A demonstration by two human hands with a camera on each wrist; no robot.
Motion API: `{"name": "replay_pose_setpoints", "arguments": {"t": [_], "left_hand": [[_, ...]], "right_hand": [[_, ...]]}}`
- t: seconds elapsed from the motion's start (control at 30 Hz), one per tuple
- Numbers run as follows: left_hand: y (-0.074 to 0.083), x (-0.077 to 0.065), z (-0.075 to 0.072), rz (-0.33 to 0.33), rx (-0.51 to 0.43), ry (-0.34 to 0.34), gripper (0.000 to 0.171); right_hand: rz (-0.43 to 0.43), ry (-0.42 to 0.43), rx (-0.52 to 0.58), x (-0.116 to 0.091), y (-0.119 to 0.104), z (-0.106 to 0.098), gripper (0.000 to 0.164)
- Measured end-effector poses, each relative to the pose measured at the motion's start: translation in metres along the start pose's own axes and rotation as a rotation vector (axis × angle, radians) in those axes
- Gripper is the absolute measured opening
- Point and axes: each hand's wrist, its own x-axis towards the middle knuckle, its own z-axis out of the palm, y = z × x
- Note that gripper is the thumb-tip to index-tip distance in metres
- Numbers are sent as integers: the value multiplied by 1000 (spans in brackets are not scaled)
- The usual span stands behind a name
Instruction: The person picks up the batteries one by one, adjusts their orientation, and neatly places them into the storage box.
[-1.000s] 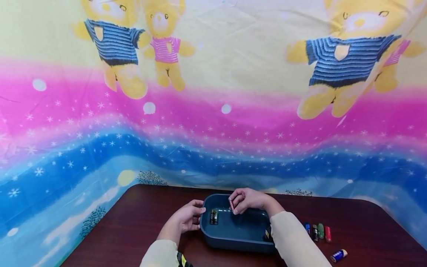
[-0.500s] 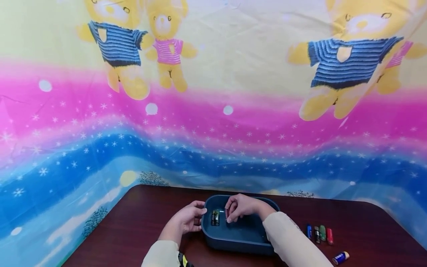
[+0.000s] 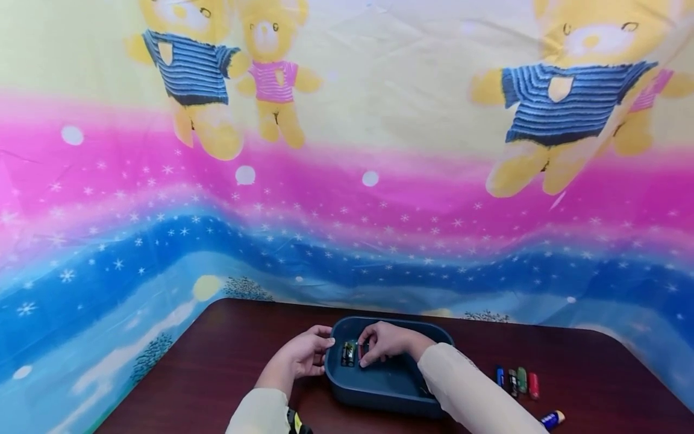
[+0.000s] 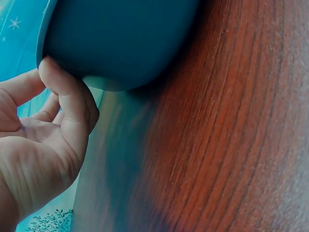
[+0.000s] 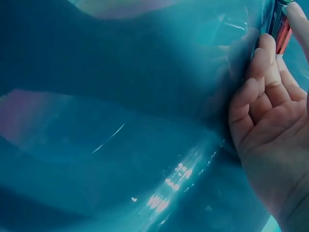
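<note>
Left hand [image 4: 50, 133], entering from the left edge, palm partly in view, fingers bent; one fingertip touching a dark blue-green container [image 4: 120, 38] at its rim; container smooth-walled, rounded at the lower corner, cut off by the top edge, standing on a wood-grain table [image 4: 231, 125]; table reddish brown, streaked with darker lines, filling the right side, a bluish sheen near the container; printed backdrop [image 4: 21, 55], light blue, behind the hand; white snowflake motif [image 4: 15, 22], upper left; leafy motif [image 4: 50, 222], lower left.

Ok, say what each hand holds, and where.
The right hand pinches a red battery, apparently by its ends; the left hand grips the bin at its left rim.
</note>
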Motion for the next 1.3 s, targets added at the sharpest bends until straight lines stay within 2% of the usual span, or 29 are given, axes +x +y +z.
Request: {"name": "replay_pose_setpoints", "arguments": {"t": [0.4, 0.87, 1.3], "left_hand": [[-1, -3, -4, -3, -16, 2, 39], [1, 0, -4, -11, -17, -9, 37], [0, 3, -4, -14, -15, -6, 37]], "right_hand": [[31, 34, -68, 8, -6, 6, 37], [14, -13, -10, 8, -1, 1, 40], [21, 4, -55, 5, -2, 2, 32]]}}
